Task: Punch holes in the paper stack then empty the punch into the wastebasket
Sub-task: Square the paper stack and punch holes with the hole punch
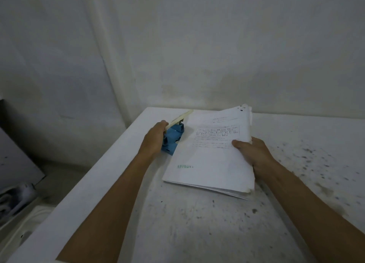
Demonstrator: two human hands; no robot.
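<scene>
One blue hole punch (172, 139) is gripped by the left hand (156, 139) near the far left edge of the white surface (197, 223). One paper stack (211, 154), just beside it, is clasped at its right edge by the right hand (251, 153).

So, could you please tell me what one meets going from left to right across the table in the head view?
Left hand → blue hole punch → paper stack → right hand → speckled bare table.
</scene>
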